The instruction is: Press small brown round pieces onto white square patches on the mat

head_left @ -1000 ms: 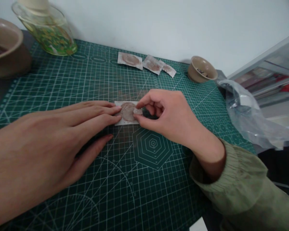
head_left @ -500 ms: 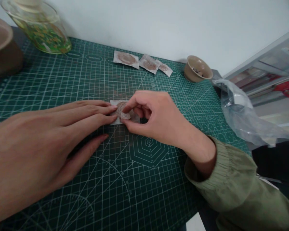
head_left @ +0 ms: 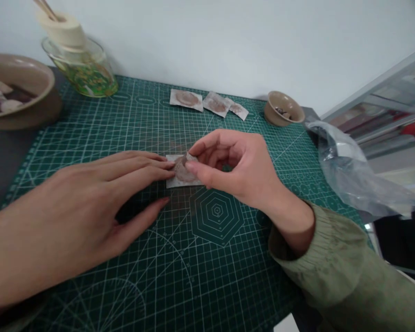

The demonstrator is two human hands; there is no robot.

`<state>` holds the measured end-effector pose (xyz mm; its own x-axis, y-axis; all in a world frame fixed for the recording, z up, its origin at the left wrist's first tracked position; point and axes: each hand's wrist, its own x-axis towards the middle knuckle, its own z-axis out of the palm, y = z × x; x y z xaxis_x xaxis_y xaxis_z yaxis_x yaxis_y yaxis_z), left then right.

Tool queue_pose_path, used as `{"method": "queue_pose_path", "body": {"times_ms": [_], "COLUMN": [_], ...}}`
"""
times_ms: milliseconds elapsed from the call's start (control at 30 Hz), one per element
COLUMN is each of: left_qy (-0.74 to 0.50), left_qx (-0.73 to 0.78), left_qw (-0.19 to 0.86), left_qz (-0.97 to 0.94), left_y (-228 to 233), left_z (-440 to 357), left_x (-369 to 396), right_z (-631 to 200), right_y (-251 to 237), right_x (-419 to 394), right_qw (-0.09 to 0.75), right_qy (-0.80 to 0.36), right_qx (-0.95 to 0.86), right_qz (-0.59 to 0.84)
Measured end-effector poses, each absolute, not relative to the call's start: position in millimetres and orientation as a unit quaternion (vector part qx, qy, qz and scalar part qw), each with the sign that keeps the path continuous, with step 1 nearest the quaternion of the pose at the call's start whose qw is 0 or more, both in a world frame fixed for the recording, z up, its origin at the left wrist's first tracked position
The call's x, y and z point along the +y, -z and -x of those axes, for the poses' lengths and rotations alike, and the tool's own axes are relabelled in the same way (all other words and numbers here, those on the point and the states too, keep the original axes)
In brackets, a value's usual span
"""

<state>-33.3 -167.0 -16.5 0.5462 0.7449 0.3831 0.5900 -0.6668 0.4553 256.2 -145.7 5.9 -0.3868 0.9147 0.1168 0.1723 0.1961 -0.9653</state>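
The green gridded cutting mat (head_left: 200,272) lies bare toward the near edge; a crumpled clear plastic bag (head_left: 352,170) crowds its right side, and three flat paper patches (head_left: 209,101) line the far edge.

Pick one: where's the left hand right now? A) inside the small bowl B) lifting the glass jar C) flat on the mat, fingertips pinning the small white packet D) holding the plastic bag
C. The left hand lies flat on the green cutting mat, fingertips pressing the left edge of the small white packet, while the right hand pinches at the packet's top.
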Motion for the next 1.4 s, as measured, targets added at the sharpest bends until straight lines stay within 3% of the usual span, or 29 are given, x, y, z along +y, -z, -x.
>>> {"method": "queue_pose_path", "body": {"times_ms": [100, 267, 500, 1400], "left_qy": [-0.299, -0.380, -0.421, -0.432], "left_qx": [0.354, 0.376, 0.361, 0.358], "left_qw": [0.112, 0.175, 0.231, 0.171], "left_qz": [-0.879, -0.827, -0.799, -0.810], "left_y": [8.1, -2.3, -5.5, -11.2], "left_z": [26.5, 16.1, 10.8, 11.4], "left_x": [-164.4, -169.7, -174.6, -178.1], "right_z": [-256.2, -254.9, -256.3, -256.5], "right_y": [-5.2, 0.7, 1.7, 3.6], "right_x": [-143.9, -140.1, -140.8, -140.3], "right_qw": [0.394, 0.393, 0.400, 0.407], "right_qy": [-0.568, -0.624, -0.593, -0.599], "right_qx": [-0.634, -0.621, -0.660, -0.661], "right_qz": [0.346, 0.266, 0.229, 0.198]}}
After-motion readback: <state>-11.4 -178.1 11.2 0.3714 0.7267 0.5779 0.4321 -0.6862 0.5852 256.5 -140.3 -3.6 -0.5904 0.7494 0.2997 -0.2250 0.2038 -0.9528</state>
